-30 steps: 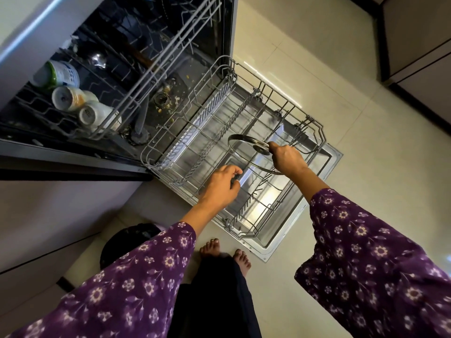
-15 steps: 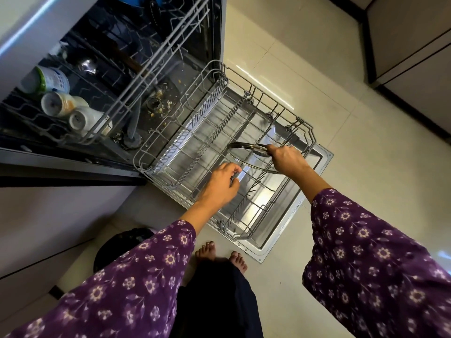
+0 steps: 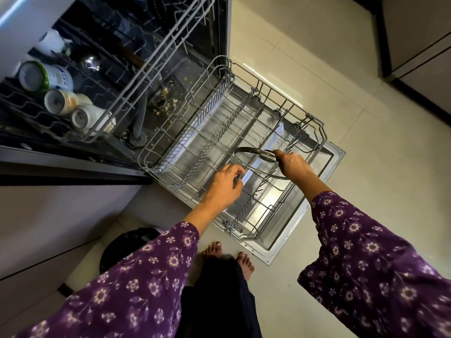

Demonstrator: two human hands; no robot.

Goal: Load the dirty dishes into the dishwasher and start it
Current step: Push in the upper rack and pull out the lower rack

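The dishwasher stands open with its door (image 3: 314, 211) lowered flat. The lower wire rack (image 3: 214, 123) is pulled out over the door and holds no dishes. A round glass lid (image 3: 256, 164) with a metal rim hangs over the rack's middle; my right hand (image 3: 291, 164) grips it at its right edge. My left hand (image 3: 225, 184) reaches into the rack just left of the lid, fingers curled round a rack tine. The upper rack (image 3: 136, 76) holds three white cups (image 3: 58, 93) lying on their sides.
Food scraps lie on the tub floor (image 3: 166, 103) around the drain. A dark round bin (image 3: 129, 245) sits by the cabinet at lower left. My bare feet (image 3: 227, 257) stand at the door's front edge. Cabinets (image 3: 419, 45) line the far right across pale floor tiles.
My right hand has tipped the lid flatter and lowered it a little toward the rack. My left hand has stayed at the same tine. The camera shifted slightly.
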